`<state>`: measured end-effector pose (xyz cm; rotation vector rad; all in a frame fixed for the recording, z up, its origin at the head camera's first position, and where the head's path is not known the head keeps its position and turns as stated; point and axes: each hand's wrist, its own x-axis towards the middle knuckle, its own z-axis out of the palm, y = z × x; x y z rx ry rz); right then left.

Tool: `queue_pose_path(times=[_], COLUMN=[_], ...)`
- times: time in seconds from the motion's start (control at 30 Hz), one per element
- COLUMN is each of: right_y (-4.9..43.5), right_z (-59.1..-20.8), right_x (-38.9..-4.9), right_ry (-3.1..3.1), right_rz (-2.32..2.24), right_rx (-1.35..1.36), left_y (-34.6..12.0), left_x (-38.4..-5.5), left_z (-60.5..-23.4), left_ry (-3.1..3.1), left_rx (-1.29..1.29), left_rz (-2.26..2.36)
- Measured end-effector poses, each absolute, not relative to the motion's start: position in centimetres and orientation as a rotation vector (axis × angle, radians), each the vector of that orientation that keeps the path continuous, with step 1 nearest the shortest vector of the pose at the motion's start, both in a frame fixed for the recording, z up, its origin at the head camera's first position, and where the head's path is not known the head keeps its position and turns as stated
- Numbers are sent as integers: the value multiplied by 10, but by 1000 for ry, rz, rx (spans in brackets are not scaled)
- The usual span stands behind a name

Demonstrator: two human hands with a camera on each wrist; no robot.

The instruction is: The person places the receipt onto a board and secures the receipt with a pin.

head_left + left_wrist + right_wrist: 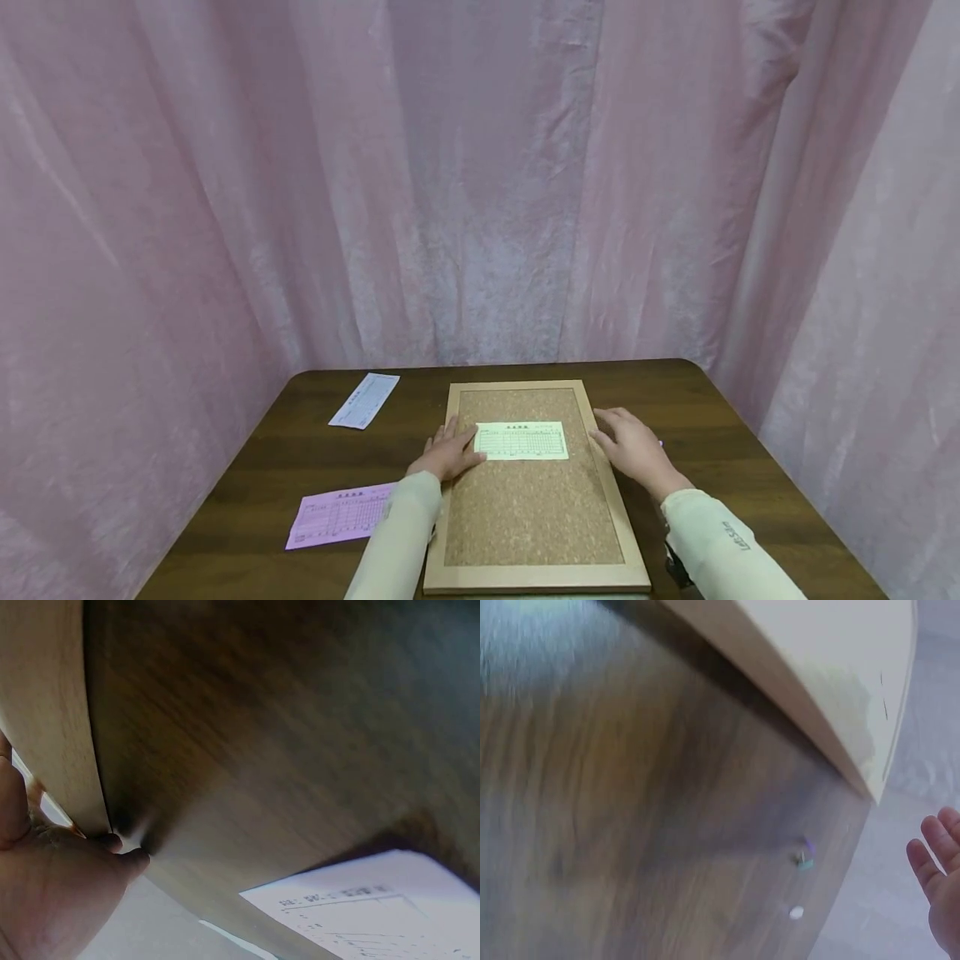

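Observation:
A cork board with a light wooden frame lies flat in the middle of the table. On its upper half is a pale green printed slip. My left hand rests over the frame's left side, fingers spread, its thumb at the slip's left edge. In the left wrist view that hand is by the board's edge, fingertips at the wood. Beside the frame's right side, my right hand has its fingers extended and holds nothing visible. The right wrist view shows this hand's fingers loosely straight, apart from the frame.
A purple printed slip lies left of the board, partly behind my left sleeve. Farther back is a whitish-blue slip. Small pins lie on the table at the right: a white one and a green one, with something purple beside it.

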<state>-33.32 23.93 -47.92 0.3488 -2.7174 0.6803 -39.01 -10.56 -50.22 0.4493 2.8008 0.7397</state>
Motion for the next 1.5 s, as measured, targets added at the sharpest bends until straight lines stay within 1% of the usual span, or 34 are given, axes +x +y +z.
queue_pose_path(times=[0.33,0.63,1.0,1.1,1.5], right_y=[281,300,316,317,331], right_z=[-471,-472,-485,-487,-497], right_x=[-331,-328,-322,-324,-332], right_ry=[-2634,-2580,-2501,-2523,-2658], right_rz=[878,986,1066,1069,1151], right_rx=[126,-79,-374,-402,-379], left_y=[-110,-114,-113,-114,-113], left_x=[-392,-393,-393,-392,-388], left_z=[-503,-504,-506,-505,-501], left_ry=[2804,2792,2796,2796,2780], left_rx=[454,437,442,448,437], left_rz=[734,736,728,738,764])
